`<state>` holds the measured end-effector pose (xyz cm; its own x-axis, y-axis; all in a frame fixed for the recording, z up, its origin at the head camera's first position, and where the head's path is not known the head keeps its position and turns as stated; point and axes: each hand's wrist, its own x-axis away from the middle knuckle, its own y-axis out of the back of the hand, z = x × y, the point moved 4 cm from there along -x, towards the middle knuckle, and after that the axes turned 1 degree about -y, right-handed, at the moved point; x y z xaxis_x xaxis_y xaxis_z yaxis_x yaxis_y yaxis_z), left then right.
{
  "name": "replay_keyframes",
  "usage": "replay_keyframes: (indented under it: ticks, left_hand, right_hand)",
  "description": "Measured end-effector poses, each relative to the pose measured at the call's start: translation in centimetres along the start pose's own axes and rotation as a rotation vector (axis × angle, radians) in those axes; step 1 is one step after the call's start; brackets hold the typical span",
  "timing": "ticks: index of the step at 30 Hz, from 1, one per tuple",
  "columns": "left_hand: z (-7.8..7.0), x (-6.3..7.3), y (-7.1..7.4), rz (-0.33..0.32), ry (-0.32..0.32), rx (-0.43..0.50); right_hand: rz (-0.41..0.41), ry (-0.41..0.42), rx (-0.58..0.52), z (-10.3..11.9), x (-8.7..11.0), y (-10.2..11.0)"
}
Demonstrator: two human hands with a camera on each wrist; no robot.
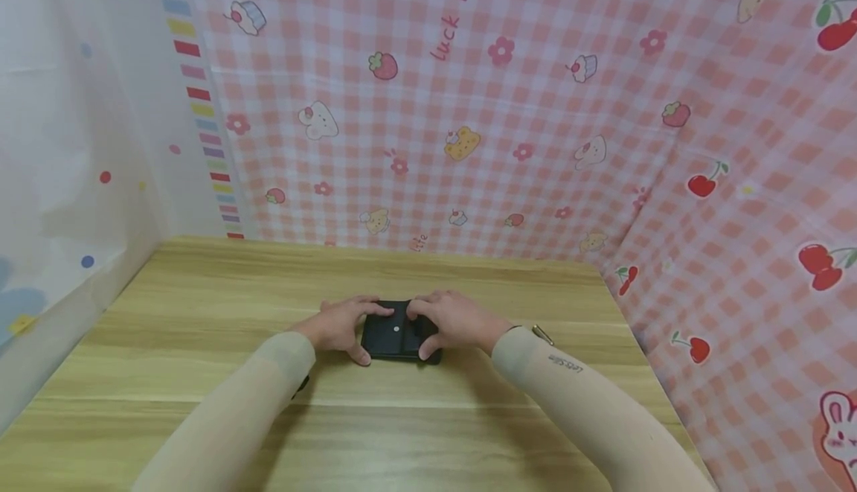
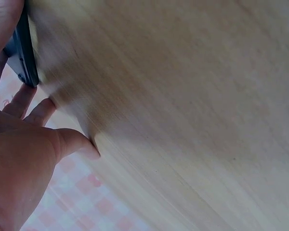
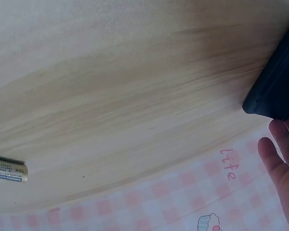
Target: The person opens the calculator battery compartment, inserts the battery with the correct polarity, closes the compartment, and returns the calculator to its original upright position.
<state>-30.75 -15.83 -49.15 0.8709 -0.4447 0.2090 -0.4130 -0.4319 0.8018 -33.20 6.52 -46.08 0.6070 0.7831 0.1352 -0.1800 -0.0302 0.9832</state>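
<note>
In the head view, my left hand [image 1: 338, 325] and right hand [image 1: 460, 318] grip a flat black case [image 1: 384, 341] at its left and right sides, thumbs toward the near edge, with a pale round stud [image 1: 396, 329] exposed between them, above the wood-grain worktop [image 1: 395, 432]. In the left wrist view, my fingers touch the case's end at upper left, one finger extending past it. In the right wrist view, my fingertips meet a case corner, well apart from a gold-coloured battery [image 3: 8, 170].
</note>
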Motion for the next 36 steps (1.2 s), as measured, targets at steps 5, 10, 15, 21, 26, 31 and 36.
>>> replay_keyframes:
  ticks: [5,10,15,21,26,31,36]
  left_hand:
    - [-0.12,-0.05,-0.01,0.003,-0.002,-0.006]
    - [0.01,-0.07,0.13,0.009,-0.014,0.014]
    - [-0.1,0.17,0.19,0.009,-0.019,0.007]
    - [0.01,0.05,0.14,0.001,-0.005,-0.016]
    - [0.03,-0.07,-0.08,0.01,0.005,-0.01]
    - [-0.06,-0.22,0.08,0.013,0.005,-0.013]
    - [0.16,-0.33,-0.17,0.02,0.017,-0.016]
  right_hand:
    - [0.0,-0.013,-0.011,0.17,0.26,0.13]
    - [-0.01,-0.022,-0.044,-0.02,0.14,-0.08]
    - [-0.02,-0.004,-0.044,0.09,0.11,-0.19]
    - [-0.01,-0.012,-0.045,0.09,0.09,-0.13]
    - [-0.017,-0.013,-0.059,0.1,0.33,-0.26]
    - [-0.04,-0.004,-0.072,0.26,0.45,0.15]
    - [-0.032,-0.003,-0.065,0.22,0.4,-0.13]
